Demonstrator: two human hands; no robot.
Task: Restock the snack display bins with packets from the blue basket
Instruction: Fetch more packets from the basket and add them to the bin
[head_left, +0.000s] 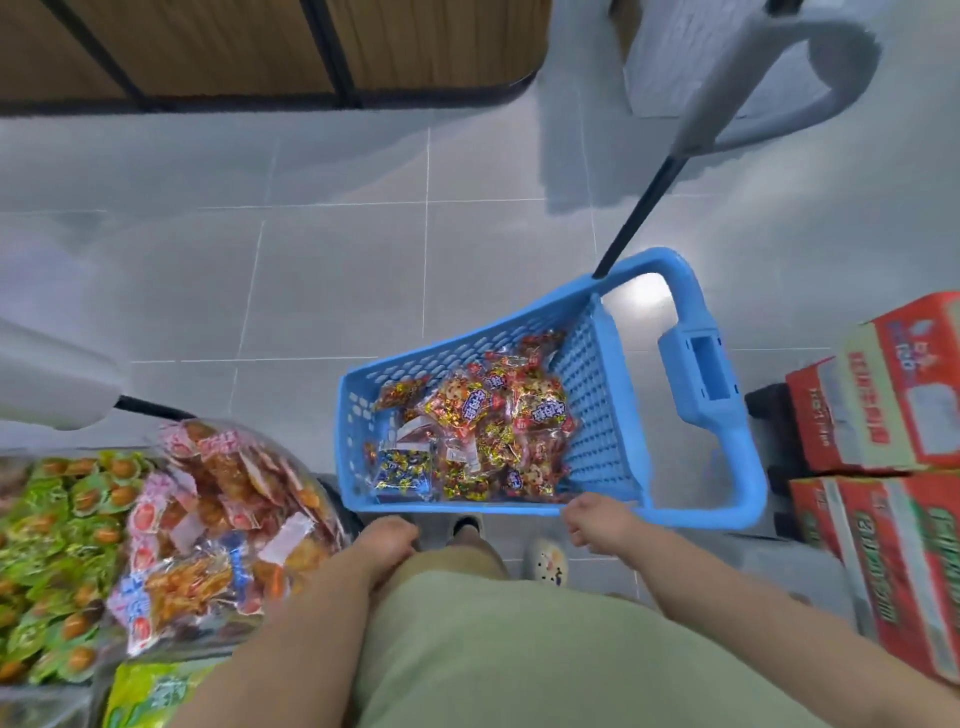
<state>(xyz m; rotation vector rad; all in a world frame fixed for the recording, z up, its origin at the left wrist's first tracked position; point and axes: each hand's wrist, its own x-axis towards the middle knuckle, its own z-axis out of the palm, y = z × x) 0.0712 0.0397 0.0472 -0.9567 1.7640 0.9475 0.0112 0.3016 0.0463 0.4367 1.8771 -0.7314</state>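
- The blue lattice-walled plastic basket (467, 348) is standing on the grey tiled floor (311, 260) just in front of the person's feet. That is probably so it can be reached without stepping away from the display.
- A loose pile of red, yellow and blue foil snack packets (493, 426) is lying in the bottom of the basket. It is covering most of the base, so I judge plenty of restocking is still waiting.
- The right hand (597, 525) is hanging at the basket's near rim with its fingers curled. I cannot tell whether it is gripping the rim or only hovering beside it. It seems placed there either to steady the basket or to dip in for packets.
- The left hand (387, 540) is resting against the thigh of the pale green shorts (519, 649). Its fingers are loosely curled and no packet is showing in it, so it looks idle and free to receive or carry stock.
- The display bin of green-wrapped snacks (52, 545) is sitting to the person's left. A heap of pink-and-orange packets under clear plastic (208, 519) is lying just beside it, between that bin and the basket. The carry across should therefore be short.
- Stacked red cardboard cartons (883, 384) are crowding the basket's right side near its thick blue handle (701, 364). Lifting packets out leftward looks the easier route.
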